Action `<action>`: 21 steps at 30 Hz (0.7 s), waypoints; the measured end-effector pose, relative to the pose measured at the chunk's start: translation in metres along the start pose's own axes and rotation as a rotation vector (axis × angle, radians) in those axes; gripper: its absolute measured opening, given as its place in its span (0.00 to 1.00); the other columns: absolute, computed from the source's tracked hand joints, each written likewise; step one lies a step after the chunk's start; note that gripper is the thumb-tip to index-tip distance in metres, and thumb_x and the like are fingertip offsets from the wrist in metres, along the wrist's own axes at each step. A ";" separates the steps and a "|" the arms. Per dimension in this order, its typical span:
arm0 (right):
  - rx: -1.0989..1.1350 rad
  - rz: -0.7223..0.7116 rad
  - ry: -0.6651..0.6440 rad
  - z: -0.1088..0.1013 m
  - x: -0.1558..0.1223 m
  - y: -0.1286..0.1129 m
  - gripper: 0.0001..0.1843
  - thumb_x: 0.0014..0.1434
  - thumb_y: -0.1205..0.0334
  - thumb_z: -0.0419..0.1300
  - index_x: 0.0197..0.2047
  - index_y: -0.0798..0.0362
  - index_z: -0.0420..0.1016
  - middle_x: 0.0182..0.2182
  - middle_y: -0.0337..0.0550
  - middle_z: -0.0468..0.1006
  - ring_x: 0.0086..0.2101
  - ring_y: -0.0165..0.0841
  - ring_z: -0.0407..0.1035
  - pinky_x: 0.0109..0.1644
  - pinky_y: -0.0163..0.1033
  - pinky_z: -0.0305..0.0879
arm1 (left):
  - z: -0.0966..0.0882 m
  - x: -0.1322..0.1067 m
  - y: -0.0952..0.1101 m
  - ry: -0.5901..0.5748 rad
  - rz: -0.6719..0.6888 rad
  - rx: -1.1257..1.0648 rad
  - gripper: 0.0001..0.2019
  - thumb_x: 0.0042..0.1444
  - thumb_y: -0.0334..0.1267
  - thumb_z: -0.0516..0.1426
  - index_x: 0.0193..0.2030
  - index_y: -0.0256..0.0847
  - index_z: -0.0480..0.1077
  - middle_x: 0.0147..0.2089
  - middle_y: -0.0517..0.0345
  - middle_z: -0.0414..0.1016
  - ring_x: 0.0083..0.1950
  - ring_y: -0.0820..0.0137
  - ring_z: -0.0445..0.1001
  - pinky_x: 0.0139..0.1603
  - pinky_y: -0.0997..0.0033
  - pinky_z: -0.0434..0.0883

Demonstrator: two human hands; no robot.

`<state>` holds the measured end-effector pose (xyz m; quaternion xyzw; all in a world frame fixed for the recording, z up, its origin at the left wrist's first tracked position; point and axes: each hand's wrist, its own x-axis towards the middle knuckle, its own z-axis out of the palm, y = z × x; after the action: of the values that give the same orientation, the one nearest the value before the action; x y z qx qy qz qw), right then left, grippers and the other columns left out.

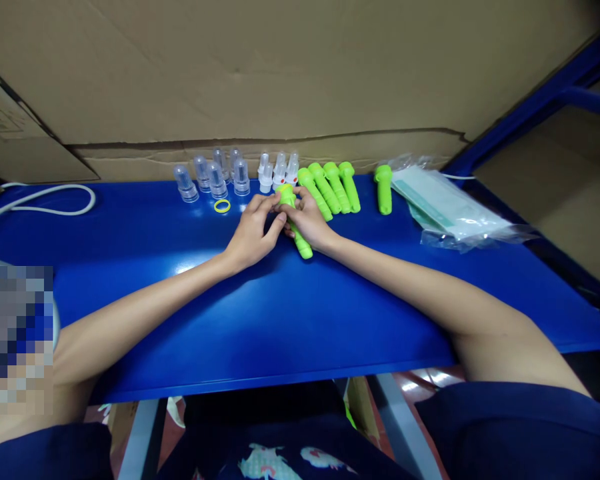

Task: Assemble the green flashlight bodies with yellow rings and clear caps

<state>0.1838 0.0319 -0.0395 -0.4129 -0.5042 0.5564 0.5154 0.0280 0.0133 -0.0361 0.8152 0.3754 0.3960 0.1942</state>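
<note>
My right hand (309, 219) is wrapped around a lime-green flashlight body (301, 245), tilted with its wide head away from me. A yellow rim, which looks like a ring, shows at the head's mouth. The curled fingers of my left hand (251, 231) press against the left side of that head, and the thumb lies toward the barrel. Their exact grip is partly hidden. Just beyond my left hand, a loose yellow ring (223, 206) lies on the blue table (260, 327).
Several clear plastic caps (215, 180) stand at the back left. Beside them are several white lamp inserts (265, 177), then a row of green flashlight bodies (333, 190). Another green body (383, 190) stands near plastic-wrapped packets (450, 200). A white cable (55, 211) loops at left; cardboard (260, 73) walls the back.
</note>
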 end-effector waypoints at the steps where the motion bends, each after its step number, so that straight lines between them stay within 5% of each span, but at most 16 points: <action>1: 0.000 0.002 0.002 0.000 0.000 0.000 0.28 0.56 0.57 0.71 0.46 0.46 0.54 0.23 0.24 0.69 0.15 0.24 0.59 0.13 0.29 0.54 | 0.000 0.000 0.000 -0.003 0.001 0.003 0.22 0.69 0.40 0.53 0.65 0.31 0.68 0.60 0.38 0.74 0.64 0.57 0.74 0.70 0.49 0.70; 21: -0.066 -0.158 -0.050 -0.005 0.001 0.004 0.30 0.56 0.64 0.62 0.58 0.43 0.53 0.24 0.26 0.69 0.15 0.27 0.59 0.15 0.32 0.53 | -0.001 0.000 0.001 -0.042 0.018 -0.033 0.27 0.65 0.40 0.56 0.67 0.27 0.67 0.57 0.37 0.76 0.58 0.58 0.76 0.64 0.52 0.74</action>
<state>0.1882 0.0337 -0.0445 -0.3745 -0.5663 0.5071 0.5309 0.0277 0.0125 -0.0353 0.8234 0.3572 0.3866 0.2120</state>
